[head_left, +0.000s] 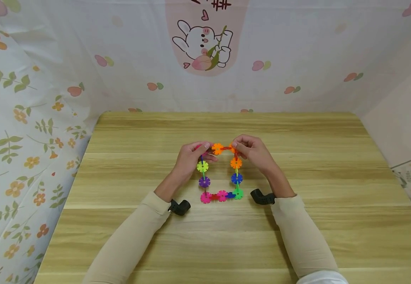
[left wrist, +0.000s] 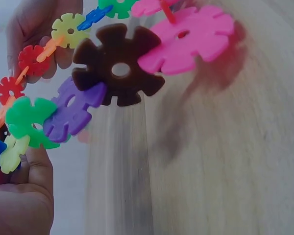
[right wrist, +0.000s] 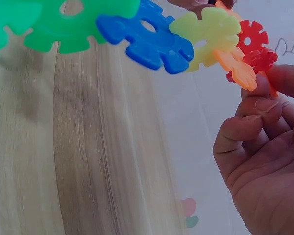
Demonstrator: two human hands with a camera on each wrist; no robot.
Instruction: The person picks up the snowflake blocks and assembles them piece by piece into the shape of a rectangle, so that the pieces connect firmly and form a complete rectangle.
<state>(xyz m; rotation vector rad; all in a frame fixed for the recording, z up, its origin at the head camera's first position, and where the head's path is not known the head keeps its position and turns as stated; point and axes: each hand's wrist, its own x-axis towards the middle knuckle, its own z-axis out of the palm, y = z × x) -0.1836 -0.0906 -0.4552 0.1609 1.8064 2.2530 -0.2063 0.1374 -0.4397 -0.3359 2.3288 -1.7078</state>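
Notched plastic snowflake discs, linked edge to edge, form a closed four-sided frame of many colours between the two hands. My left hand (head_left: 187,159) pinches its far left corner, where a pink disc is partly covered by the thumb. At the far right corner my right hand (head_left: 258,154) pinches an orange disc (head_left: 232,147) between thumb and fingers. A pink disc (head_left: 205,197) and a green disc (head_left: 238,193) form the near corners. In the left wrist view a brown disc (left wrist: 90,63) sits closest. A blue disc (right wrist: 146,41) is large in the right wrist view.
The wooden table (head_left: 127,240) lies under both forearms. A black wrist mount (head_left: 180,207) is on the left wrist and another black mount (head_left: 262,196) on the right. Behind the table hangs a white cloth (head_left: 127,47) printed with a rabbit; flowered cloth (head_left: 24,130) hangs at the left.
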